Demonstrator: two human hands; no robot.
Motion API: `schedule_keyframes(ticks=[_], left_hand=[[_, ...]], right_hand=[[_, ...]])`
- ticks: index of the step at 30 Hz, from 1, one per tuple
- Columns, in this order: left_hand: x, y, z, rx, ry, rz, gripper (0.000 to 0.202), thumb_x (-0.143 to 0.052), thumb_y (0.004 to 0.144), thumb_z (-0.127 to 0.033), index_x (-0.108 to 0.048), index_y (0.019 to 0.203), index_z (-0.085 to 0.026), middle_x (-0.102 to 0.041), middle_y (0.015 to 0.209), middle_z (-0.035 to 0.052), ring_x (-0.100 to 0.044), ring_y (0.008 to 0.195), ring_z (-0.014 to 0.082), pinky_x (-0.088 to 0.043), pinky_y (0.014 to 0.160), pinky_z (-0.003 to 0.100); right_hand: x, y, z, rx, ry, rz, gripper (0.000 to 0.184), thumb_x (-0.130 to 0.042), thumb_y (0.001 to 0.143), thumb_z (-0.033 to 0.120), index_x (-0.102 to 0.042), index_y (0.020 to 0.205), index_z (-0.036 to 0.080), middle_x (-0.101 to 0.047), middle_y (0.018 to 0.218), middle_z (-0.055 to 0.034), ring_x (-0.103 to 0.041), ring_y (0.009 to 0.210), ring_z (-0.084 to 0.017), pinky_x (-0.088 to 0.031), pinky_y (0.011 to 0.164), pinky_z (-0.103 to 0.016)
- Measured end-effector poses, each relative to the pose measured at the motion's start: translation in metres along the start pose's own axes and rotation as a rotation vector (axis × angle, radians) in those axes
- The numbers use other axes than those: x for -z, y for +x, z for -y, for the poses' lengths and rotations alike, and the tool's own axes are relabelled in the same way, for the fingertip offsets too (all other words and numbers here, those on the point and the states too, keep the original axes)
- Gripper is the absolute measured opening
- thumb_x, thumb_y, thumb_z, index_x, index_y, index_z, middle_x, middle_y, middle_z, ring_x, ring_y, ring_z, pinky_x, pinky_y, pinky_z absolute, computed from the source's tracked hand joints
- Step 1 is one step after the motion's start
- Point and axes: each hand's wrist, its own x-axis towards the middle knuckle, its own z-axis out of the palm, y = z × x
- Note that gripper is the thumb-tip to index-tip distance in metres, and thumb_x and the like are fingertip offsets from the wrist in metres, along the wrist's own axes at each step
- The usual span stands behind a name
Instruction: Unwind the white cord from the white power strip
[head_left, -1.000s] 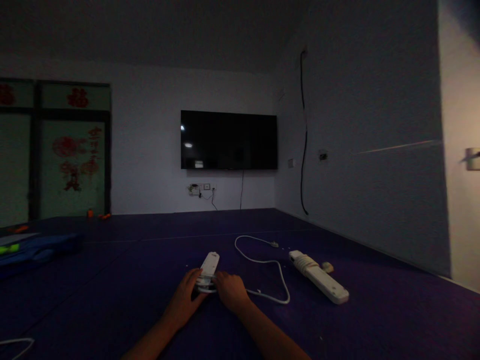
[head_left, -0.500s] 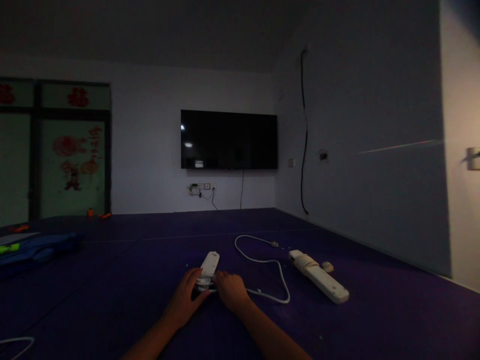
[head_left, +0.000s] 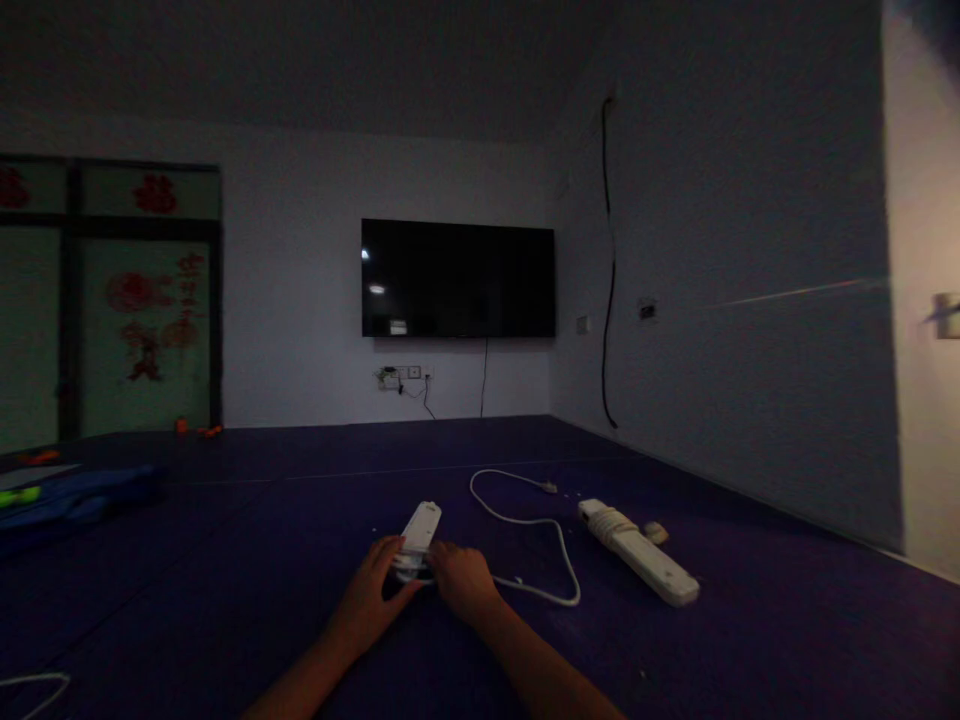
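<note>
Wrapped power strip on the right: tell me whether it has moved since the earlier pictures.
No. Judged against the wall-mounted television, the wrapped power strip shows no visible shift in any direction.

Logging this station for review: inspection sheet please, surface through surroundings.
Surface: dark purple top, small white specks.
Things in hand: white power strip, cord looped around its near part.
Clutter: second strip, cord-wound, to the right; blue cloth at left.
Hands: left hand holds the first strip; right hand beside it, grip unclear.
Cables: loose white cord with plug.
Surroundings: wall-mounted television, screen dark; black cable hanging on right wall.
</note>
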Motion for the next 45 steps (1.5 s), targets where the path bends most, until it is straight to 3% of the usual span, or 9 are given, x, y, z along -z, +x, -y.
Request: schedule_keyframes(ticks=[18,24,34,45], left_hand=[[-0.004,0.001,0.006,-0.104,0.087,-0.101,0.048,-0.056,0.07,-0.033,-0.045,0.115,-0.019,-0.053,0.114,0.0104,-0.051,0.106,0.0238,-0.044,0.089,0.04],[-0.002,0.002,0.006,-0.19,0.185,-0.156,0.043,-0.057,0.07,-0.033,-0.047,0.11,-0.021,-0.057,0.108,0.007,-0.052,0.105,0.0242,-0.036,0.097,0.049],[-0.002,0.002,0.005,-0.286,0.262,-0.237,0.042,-0.055,0.069,-0.025,-0.047,0.11,-0.021,-0.057,0.106,0.006,-0.054,0.102,0.0231,-0.033,0.098,0.052],[-0.002,0.003,0.008,-0.279,0.292,-0.146,0.049,-0.05,0.069,-0.017,-0.042,0.117,-0.022,-0.054,0.112,0.0068,-0.051,0.107,0.0243,-0.023,0.101,0.057]], right_hand=[[-0.002,0.0,0.0,0.004,0.006,0.002,0.026,-0.031,0.089,0.029,-0.053,0.097,0.017,-0.064,0.088,-0.0095,-0.063,0.074,-0.019,-0.044,0.059,-0.025],[-0.003,0.0,0.002,0.052,-0.015,-0.006,0.027,-0.028,0.089,0.03,-0.052,0.096,0.018,-0.064,0.088,-0.0087,-0.063,0.071,-0.02,-0.044,0.058,-0.026],[-0.006,0.0,0.0,0.058,-0.012,-0.001,0.024,-0.029,0.089,0.029,-0.05,0.098,0.02,-0.064,0.088,-0.0079,-0.063,0.07,-0.018,-0.044,0.057,-0.025],[-0.001,-0.001,0.001,-0.005,0.006,-0.031,0.024,-0.029,0.09,0.028,-0.051,0.095,0.02,-0.065,0.088,-0.0067,-0.063,0.07,-0.018,-0.044,0.056,-0.025]])
